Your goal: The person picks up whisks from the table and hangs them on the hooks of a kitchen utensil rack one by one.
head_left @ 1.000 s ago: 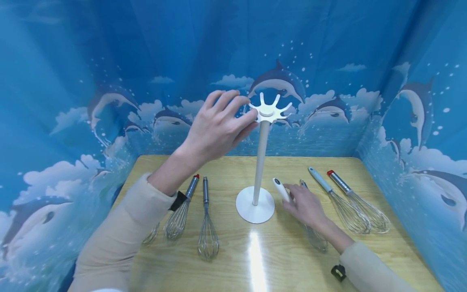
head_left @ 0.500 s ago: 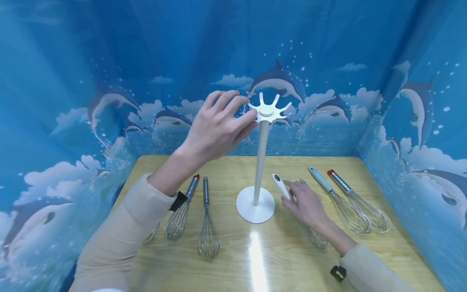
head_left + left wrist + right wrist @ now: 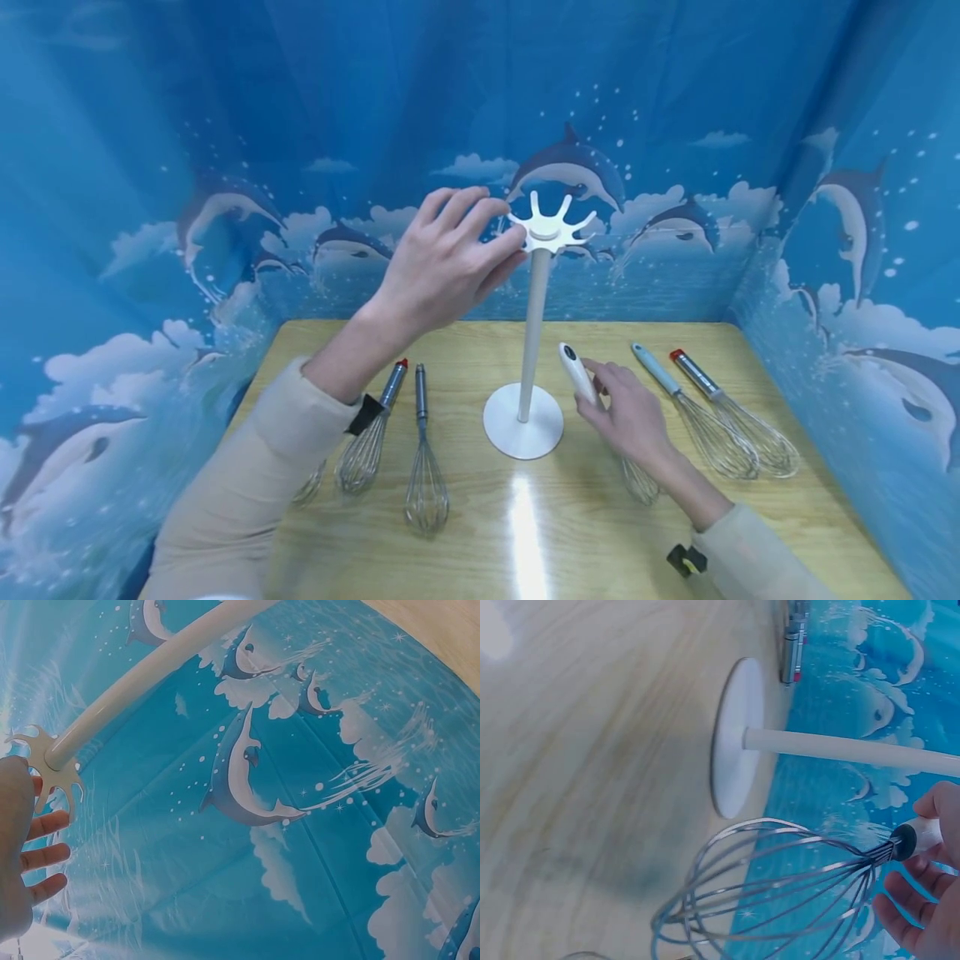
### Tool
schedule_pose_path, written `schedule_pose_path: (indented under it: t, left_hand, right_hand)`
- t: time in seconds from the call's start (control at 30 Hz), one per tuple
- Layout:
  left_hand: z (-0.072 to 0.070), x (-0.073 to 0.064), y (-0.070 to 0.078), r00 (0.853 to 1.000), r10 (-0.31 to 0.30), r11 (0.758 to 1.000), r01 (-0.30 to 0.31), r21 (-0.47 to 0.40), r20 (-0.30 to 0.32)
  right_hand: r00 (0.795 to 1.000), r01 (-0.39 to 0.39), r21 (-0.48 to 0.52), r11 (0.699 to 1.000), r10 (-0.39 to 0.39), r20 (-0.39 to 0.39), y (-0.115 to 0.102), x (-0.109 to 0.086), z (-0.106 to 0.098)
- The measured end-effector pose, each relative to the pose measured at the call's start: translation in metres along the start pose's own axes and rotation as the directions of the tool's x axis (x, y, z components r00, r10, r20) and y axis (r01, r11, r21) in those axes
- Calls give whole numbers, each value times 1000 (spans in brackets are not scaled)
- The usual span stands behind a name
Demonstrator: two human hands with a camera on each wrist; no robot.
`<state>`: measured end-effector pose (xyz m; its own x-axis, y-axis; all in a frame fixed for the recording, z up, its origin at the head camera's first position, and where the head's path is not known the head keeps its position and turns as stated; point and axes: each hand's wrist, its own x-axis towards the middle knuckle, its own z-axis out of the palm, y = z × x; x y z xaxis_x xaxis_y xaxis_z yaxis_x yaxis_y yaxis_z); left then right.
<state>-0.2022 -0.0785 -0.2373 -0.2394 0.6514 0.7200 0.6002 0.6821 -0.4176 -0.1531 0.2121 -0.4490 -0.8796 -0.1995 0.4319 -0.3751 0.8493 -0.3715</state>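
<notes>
White-handled whisk [image 3: 577, 373], just beside the white stand [image 3: 533, 325], is held in the right hand [image 3: 628, 412]: in the head view its handle is found at two o'clock from the stand's base [image 3: 502, 429]. The long axis is pointed to eleven o'clock at the handle's end and five at the wire loops [image 3: 639, 482]. Thumb and fingers are closed round the handle near the loops, as is shown by the right wrist camera. And up at the pronged top [image 3: 550, 231], a shade before twelve o'clock from the handle, an edge is pinched by the left hand [image 3: 450, 250], which is placed well apart from the whisk, between ten and eleven; the right is easily the nearer. Whether the loops are clear of the table [image 3: 480, 558] cannot be told. At three o'clock from the base a blue-handled whisk [image 3: 679, 394] is laid.
</notes>
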Motion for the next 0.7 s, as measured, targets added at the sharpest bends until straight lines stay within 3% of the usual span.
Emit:
schedule_pose_path:
  t: [0.47, 0.7]
  left_hand:
    - [0, 0, 0, 1000, 3, 1000, -3, 4, 1]
    - [0, 0, 0, 1000, -2, 1000, 2, 8, 11]
  right_hand:
    - [982, 64, 66, 996, -51, -179, -21, 10, -18]
    - [959, 133, 86, 987, -107, -262, -28, 16, -27]
